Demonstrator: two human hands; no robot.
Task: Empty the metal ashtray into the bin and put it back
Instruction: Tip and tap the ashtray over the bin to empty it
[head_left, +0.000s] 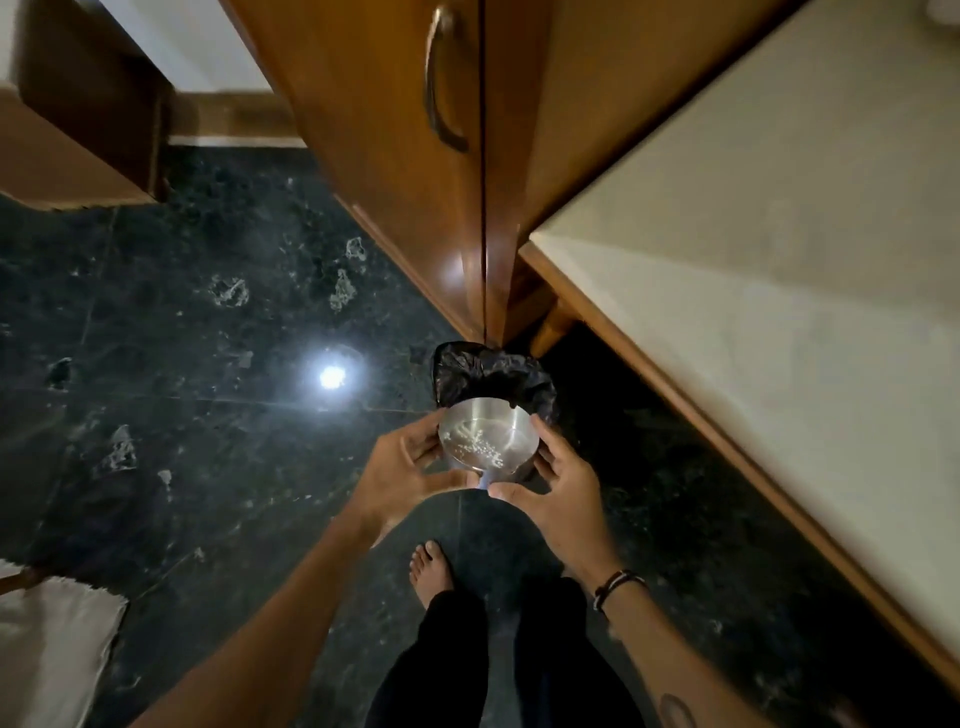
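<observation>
A round metal ashtray (488, 437) with pale crumbs on its bottom is held level between both hands, just above the near rim of a small bin lined with a black bag (488, 370). My left hand (402, 462) grips its left side. My right hand (556, 480) grips the right side and near edge. The bin stands on the dark floor at the corner of a wooden cabinet, and the ashtray hides the bin's near part.
A wooden cabinet (395, 145) with a curved handle (441, 78) rises behind the bin. A pale-topped table (779, 291) runs along the right. Dark marble floor (182, 338) spreads to the left. A cloth (47, 649) lies at the lower left. My bare foot (428, 569) stands below the hands.
</observation>
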